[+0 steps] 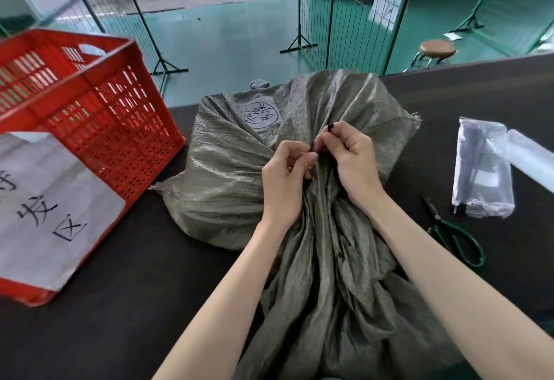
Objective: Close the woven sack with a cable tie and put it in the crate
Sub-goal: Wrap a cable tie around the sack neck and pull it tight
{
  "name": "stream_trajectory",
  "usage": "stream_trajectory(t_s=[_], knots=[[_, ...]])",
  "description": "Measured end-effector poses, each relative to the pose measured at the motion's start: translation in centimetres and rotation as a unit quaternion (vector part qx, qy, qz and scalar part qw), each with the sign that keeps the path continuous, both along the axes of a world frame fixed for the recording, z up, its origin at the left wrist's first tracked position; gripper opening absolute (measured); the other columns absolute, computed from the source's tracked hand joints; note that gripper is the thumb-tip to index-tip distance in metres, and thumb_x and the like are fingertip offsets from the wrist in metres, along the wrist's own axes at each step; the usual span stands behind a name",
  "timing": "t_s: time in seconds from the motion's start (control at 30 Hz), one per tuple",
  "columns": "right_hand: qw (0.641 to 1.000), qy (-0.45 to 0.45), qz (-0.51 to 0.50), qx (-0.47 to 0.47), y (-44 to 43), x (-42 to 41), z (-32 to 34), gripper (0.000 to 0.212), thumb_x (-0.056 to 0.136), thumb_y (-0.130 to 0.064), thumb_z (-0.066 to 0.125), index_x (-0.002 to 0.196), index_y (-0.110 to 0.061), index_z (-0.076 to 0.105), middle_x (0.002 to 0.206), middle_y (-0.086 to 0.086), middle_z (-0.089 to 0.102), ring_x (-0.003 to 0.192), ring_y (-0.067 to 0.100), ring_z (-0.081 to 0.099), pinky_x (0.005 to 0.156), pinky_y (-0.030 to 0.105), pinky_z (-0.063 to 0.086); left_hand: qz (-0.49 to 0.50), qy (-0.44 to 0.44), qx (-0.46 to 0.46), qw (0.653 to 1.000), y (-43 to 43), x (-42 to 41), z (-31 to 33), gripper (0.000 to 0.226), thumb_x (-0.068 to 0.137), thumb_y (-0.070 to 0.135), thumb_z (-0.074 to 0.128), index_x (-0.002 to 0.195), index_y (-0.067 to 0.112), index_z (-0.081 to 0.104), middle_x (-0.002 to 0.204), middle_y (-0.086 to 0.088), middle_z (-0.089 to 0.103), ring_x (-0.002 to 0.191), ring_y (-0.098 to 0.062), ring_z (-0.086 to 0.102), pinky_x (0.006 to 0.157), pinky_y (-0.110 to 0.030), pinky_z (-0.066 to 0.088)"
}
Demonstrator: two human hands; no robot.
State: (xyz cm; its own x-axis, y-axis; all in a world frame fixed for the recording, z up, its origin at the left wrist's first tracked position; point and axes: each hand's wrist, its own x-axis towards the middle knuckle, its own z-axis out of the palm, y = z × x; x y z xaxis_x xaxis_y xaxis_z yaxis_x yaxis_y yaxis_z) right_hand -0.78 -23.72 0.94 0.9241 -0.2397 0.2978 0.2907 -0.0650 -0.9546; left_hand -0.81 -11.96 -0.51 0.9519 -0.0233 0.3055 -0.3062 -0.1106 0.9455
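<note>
A grey-green woven sack [227, 176] lies on the dark table, its neck gathered into folds that run toward me. A round handwritten label sits on its far side. A thin black cable tie [329, 126] pokes up at the gathered neck. My right hand [350, 161] pinches the tie's upper end. Just to its left, my left hand [287, 176] pinches the tie's lower part against the bunched fabric. Most of the tie is hidden by my fingers. The red plastic crate [99, 116] stands at the left, apart from the sack.
A white sheet with black characters [45, 200] hangs on the crate's near side. Green-handled scissors [455, 236] and a clear plastic bag of ties [482, 170] lie right of the sack. Wire-mesh fence panels [344, 17] and a round stool [437, 48] stand beyond the table's far edge.
</note>
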Motion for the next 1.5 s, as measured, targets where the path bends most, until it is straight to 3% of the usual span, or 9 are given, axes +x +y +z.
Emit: stream_trajectory(t_s=[0.13,0.27,0.47,0.63,0.77,1.03,1.13,1.27,1.5], knots=[[0.998,0.044,0.0,0.04,0.1,0.1,-0.3,0.022,0.096,-0.01,0.047,0.075,-0.009,0.055,0.06,0.003,0.038,0.054,0.007,0.033,0.054,0.021,0.029,0.002,0.048,-0.064,0.997,0.0,-0.3,-0.1,0.03,0.081,0.006,0.071,0.081,0.023,0.046,0.07,0.003,0.055,0.052,-0.01,0.052,0.058,-0.028,0.047],[0.998,0.05,0.036,0.023,-0.1,0.0,-0.7,0.031,0.088,-0.024,0.06,0.073,0.002,0.051,0.067,0.007,0.042,0.064,0.015,0.036,0.058,0.026,0.031,0.001,0.048,-0.059,0.997,0.2,-0.2,-0.3,0.033,0.081,0.007,0.071,0.079,0.023,0.042,0.068,0.0,0.057,0.051,-0.013,0.053,0.059,-0.032,0.048],[0.997,0.064,0.025,-0.041,-0.5,0.3,-0.6,0.018,0.088,-0.007,0.06,0.071,-0.001,0.056,0.06,0.0,0.048,0.058,0.005,0.041,0.058,0.021,0.035,-0.02,0.017,-0.007,1.0,0.3,-0.2,-0.7,0.028,0.081,0.01,0.072,0.085,0.023,0.048,0.073,0.004,0.06,0.059,-0.009,0.057,0.065,-0.024,0.049],[0.986,0.063,-0.006,0.152,-0.9,1.0,-0.3,0.032,0.088,0.0,0.055,0.061,-0.015,0.05,0.047,-0.012,0.041,0.045,0.003,0.031,0.049,0.016,0.029,-0.033,-0.075,0.118,0.99,1.4,-0.6,-2.3,0.008,0.085,0.012,0.068,0.092,0.009,0.066,0.084,-0.001,0.065,0.074,-0.004,0.057,0.074,-0.01,0.042],[0.967,0.061,-0.011,0.245,-0.2,0.9,0.0,0.034,0.09,0.003,0.051,0.061,-0.014,0.043,0.039,-0.014,0.033,0.036,0.003,0.024,0.04,0.015,0.024,-0.012,-0.069,0.11,0.992,1.7,-0.8,-2.8,0.004,0.086,0.011,0.066,0.088,0.009,0.069,0.082,-0.003,0.065,0.074,-0.004,0.057,0.073,-0.012,0.041],[0.973,0.074,0.034,0.216,-0.5,0.6,-0.3,0.032,0.1,-0.019,0.037,0.081,-0.006,0.059,0.045,-0.012,0.023,0.039,0.006,0.016,0.04,0.02,0.011,0.006,0.047,-0.046,0.998,1.6,-1.1,-3.2,0.005,0.086,0.01,0.067,0.088,0.012,0.071,0.085,-0.002,0.073,0.079,-0.007,0.063,0.078,-0.022,0.048],[0.971,0.085,0.065,0.213,-0.9,0.6,-0.5,0.043,0.1,-0.021,0.026,0.095,-0.003,0.065,0.051,-0.009,0.021,0.042,0.007,0.018,0.041,0.022,0.014,-0.001,0.052,-0.072,0.996,1.7,-1.3,-3.1,0.011,0.086,0.006,0.066,0.089,0.015,0.071,0.087,-0.001,0.073,0.08,-0.004,0.064,0.079,-0.018,0.047],[0.98,0.092,0.072,0.164,-1.1,0.3,-0.7,0.033,0.1,-0.013,0.031,0.108,-0.01,0.063,0.056,-0.005,0.024,0.047,0.008,0.029,0.046,0.02,0.021,-0.019,0.025,-0.051,0.998,1.9,-1.6,-3.0,0.023,0.088,0.006,0.064,0.105,0.02,0.071,0.085,0.006,0.065,0.079,-0.001,0.059,0.078,-0.015,0.043],[0.992,0.058,0.042,0.102,-0.5,-0.2,-0.6,0.016,0.1,-0.005,0.034,0.089,-0.015,0.039,0.055,-0.002,0.038,0.043,0.005,0.032,0.044,0.015,0.028,-0.011,-0.015,-0.029,0.999,1.9,-1.9,-3.3,0.033,0.089,0.005,0.062,0.117,0.022,0.066,0.081,0.003,0.055,0.072,0.001,0.048,0.071,-0.014,0.04]])
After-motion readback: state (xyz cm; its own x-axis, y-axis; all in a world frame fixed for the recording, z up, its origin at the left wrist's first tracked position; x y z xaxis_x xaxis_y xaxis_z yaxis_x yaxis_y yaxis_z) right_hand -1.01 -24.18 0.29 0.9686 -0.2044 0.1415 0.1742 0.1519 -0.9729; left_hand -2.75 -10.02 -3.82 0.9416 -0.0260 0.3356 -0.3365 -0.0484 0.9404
